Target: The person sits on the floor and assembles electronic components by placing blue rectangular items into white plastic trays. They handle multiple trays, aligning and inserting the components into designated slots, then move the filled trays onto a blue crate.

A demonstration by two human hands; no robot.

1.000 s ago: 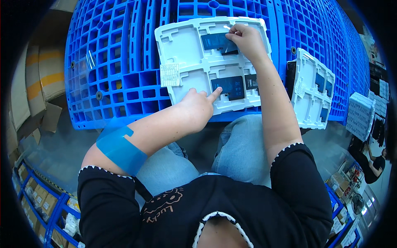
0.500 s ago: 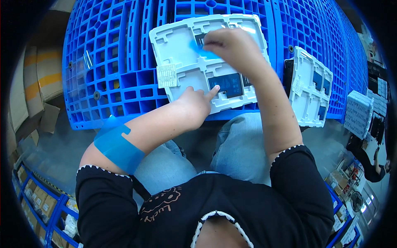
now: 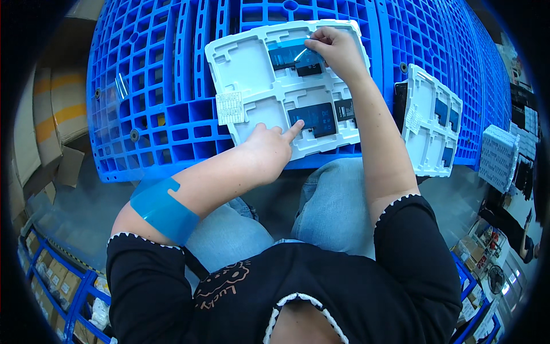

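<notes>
A white molded tray [image 3: 246, 63] lies in front of me with flat black phone batteries in its compartments. My left hand [image 3: 268, 146] presses its outstretched index finger on the lower battery [image 3: 318, 117]; nothing is in its grip. Over the upper battery [image 3: 286, 57], my right hand [image 3: 338, 51] pinches a thin blue film [image 3: 286, 43], whose strip shows along the battery's far edge. Fingers partly cover that battery's right side. Another black battery [image 3: 344, 109] shows beside my right forearm. A larger blue film sheet [image 3: 163, 209] clings to my left forearm near the elbow.
Blue plastic pallets [image 3: 149, 63] support the tray. A second white tray [image 3: 421, 129] with dark batteries leans at the right. Stacked white trays [image 3: 497, 155] stand farther right, near another person [image 3: 507, 223]. Cardboard boxes [image 3: 63, 103] line the left side.
My right hand has moved away from me and slightly right with the blue film, which now extends along the upper battery's far edge. My left hand stays on the lower battery.
</notes>
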